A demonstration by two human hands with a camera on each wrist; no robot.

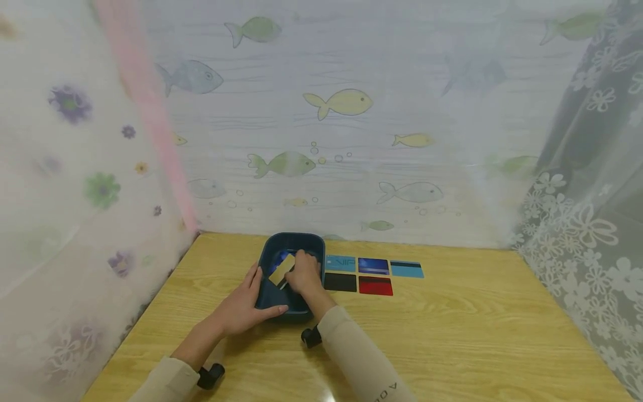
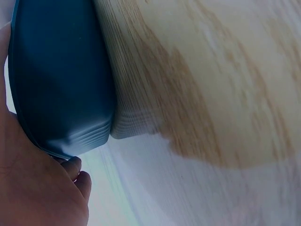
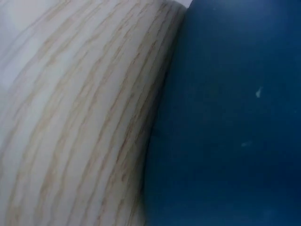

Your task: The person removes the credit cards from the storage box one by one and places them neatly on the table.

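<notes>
A dark blue plastic tray [image 1: 293,317] with high walls stands near the back of the table. My left hand [image 1: 241,307] holds its near left corner, fingers along the left wall and thumb at the front rim. In the left wrist view, curled fingertips [image 2: 74,167] show beside the tray's wall [image 2: 61,80]. My right hand [image 1: 305,276] reaches inside the tray and pinches a gold card [image 1: 282,269], tilted. Part of a blue card [image 1: 276,259] shows behind it in the tray. The right wrist view shows only the tray's outer wall [image 3: 225,113] and the table.
Right of the tray, several cards lie flat in two rows: a light blue VIP card [image 1: 340,263], a dark blue card [image 1: 373,266], a light blue striped card [image 1: 407,269], a black card [image 1: 340,282] and a red card [image 1: 375,285]. A fish-patterned curtain [image 1: 341,167] hangs behind the wooden table [image 1: 452,329].
</notes>
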